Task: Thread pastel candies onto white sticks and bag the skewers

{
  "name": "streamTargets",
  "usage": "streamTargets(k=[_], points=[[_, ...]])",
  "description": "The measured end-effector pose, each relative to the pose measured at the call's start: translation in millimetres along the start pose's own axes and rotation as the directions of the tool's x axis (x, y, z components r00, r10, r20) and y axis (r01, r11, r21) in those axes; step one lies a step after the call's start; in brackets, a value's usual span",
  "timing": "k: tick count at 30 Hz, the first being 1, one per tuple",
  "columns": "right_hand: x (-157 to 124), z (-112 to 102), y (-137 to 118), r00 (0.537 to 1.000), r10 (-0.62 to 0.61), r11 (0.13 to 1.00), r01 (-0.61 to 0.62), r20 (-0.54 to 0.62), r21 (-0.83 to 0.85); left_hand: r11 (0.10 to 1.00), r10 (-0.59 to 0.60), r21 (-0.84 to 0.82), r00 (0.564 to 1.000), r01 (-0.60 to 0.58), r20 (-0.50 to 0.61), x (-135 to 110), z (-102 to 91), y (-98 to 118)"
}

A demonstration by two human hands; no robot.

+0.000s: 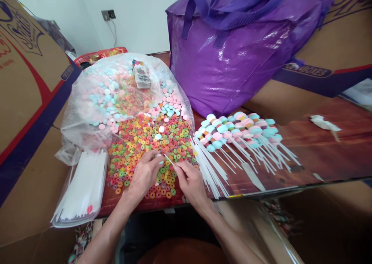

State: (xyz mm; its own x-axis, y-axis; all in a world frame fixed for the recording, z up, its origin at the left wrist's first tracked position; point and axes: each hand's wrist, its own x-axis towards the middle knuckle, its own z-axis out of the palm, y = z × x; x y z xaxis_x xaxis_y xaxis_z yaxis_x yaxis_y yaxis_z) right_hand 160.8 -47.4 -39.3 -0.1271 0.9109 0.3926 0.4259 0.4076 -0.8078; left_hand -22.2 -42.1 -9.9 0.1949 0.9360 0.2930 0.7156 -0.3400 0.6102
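Note:
My right hand [190,180] pinches a thin white stick [169,160] that points up and left over a heap of small colourful ring candies [145,140]. My left hand [145,171] rests on the heap with its fingers curled, its fingertips close to the stick's tip; what it holds, if anything, is hidden. To the right lie several finished sticks topped with pink and blue marshmallow pieces [238,130]. A few bare sticks [209,167] lie beside my right hand.
A clear plastic bag [95,97] of pink and blue candies lies open behind the rings. A packet of white sticks [83,190] sits at the left edge. A large purple bag [241,50] and cardboard boxes [26,81] surround the wooden table [319,147].

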Motion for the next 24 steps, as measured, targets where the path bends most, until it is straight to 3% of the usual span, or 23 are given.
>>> streamTargets(k=[2,4,7,9,11,15,24], points=[[0,0,0,1.000,0.002,1.000,-0.002,0.002,-0.002,0.999,-0.037,-0.037,0.999,0.038,0.006,6,1.3,-2],[0,0,0,1.000,0.005,1.000,-0.005,0.006,0.002,0.968,-0.163,-0.194,0.986,0.157,-0.016,12,-1.5,-4],[0,-1,-1,1.000,0.009,1.000,-0.009,0.008,0.012,0.790,-0.414,-0.483,0.910,0.379,0.036,18,-10.2,-10],[0,-1,-1,1.000,0.012,1.000,-0.012,0.008,0.015,0.705,-0.476,-0.546,0.872,0.453,0.109,19,-15.2,-13],[0,-1,-1,1.000,0.013,1.000,-0.013,0.012,0.014,0.748,-0.457,-0.485,0.882,0.453,0.118,19,-17.4,-15],[0,-1,-1,1.000,0.018,1.000,-0.018,0.022,0.008,0.911,-0.339,-0.253,0.941,0.325,-0.013,14,-15.2,-15],[0,0,0,1.000,0.011,1.000,-0.011,0.020,-0.017,0.935,-0.261,-0.245,0.965,0.257,0.017,9,-16.1,-17]])
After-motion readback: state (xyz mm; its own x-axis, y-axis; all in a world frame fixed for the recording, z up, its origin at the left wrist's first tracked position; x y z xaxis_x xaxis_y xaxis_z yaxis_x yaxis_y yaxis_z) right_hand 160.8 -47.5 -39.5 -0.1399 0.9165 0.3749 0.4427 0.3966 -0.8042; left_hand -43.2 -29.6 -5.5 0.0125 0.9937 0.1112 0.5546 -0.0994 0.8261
